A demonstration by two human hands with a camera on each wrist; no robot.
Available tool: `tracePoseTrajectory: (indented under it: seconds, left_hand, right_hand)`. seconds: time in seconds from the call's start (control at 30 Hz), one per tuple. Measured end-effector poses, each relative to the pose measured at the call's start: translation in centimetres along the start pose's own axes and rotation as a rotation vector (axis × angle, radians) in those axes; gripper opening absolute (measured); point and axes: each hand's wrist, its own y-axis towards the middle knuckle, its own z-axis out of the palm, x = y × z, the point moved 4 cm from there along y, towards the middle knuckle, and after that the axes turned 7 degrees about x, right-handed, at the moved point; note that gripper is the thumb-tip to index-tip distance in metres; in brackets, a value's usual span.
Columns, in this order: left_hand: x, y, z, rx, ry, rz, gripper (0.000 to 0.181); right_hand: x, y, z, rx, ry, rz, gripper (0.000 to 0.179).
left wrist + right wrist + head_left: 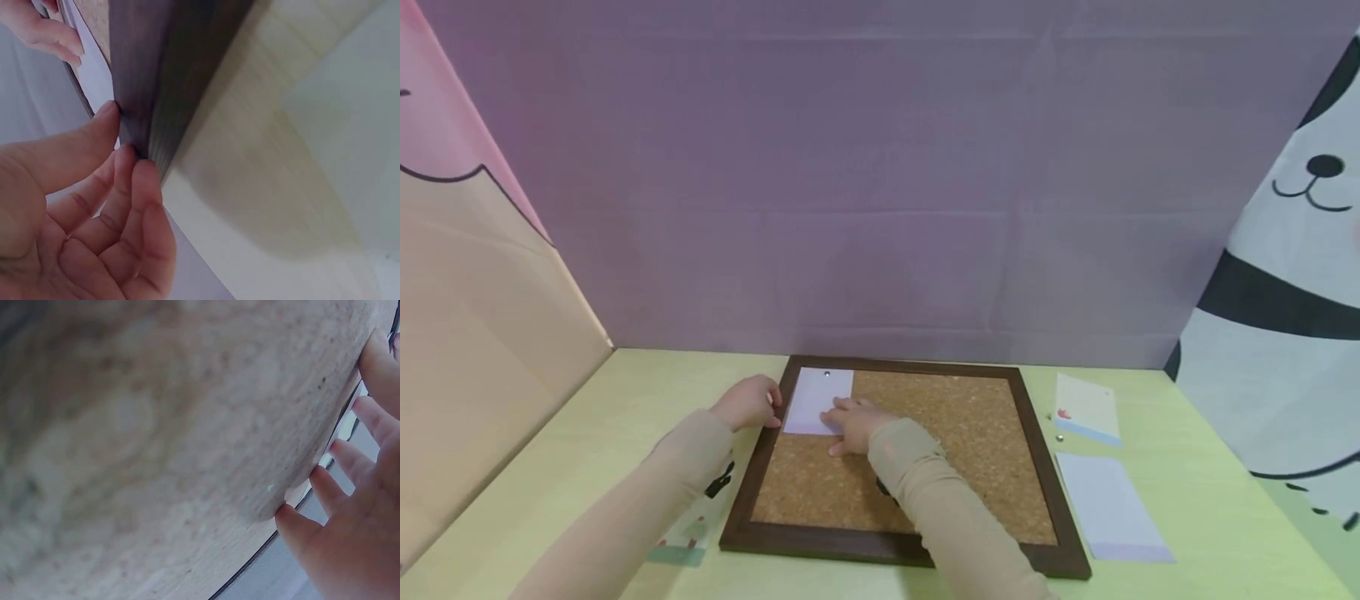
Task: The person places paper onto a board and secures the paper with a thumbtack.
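Way free over the cork (970, 433), upper right — the right sleeve (936, 487) blocks below.

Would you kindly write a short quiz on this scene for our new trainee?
1. True or false: the left hand has its grip on the dark frame of the corkboard.
2. In the head view, which corner of the corkboard holds the white sheet? A) lower right B) upper left C) lower left
3. Fill in: on the table, right of the corkboard, lie ___ paper sheets.

Key: 1 true; 2 B; 3 two.
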Motion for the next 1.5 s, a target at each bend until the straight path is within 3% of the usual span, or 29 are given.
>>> tracePoseTrajectory:
  seconds: [0.2, 0.63, 0.97, 1.2, 1.5]
  left_hand:
    - [0.5, -0.5, 0.1, -0.018, -0.046, 0.076, 0.019]
    - [1.3, -2.1, -0.1, -0.051, 0.012, 0.152, 0.017]
    - [2.7, -3.1, -0.2, -0.005, 0.008, 0.132, 0.015]
    - [3.5, -4.1, -0.8, 0.020, 0.009, 0.122, 0.016]
    - [5.2, -4.9, -1.5, 0.095, 0.031, 0.074, 0.020]
  right_hand:
    - [0.0, 0.2, 0.1, 0.008, 0.017, 0.011, 0.059]
    - [0.1, 0.1, -0.3, 0.028, 0.034, -0.001, 0.060]
    - [0.3, -0.5, -0.5, 0.049, 0.020, 0.000, 0.061]
    - [-0.2, 0.5, -0.2, 0.044, 0.000, -0.013, 0.063]
    - [0.2, -0.5, -1.0, 0.050, 0.011, -0.030, 0.077]
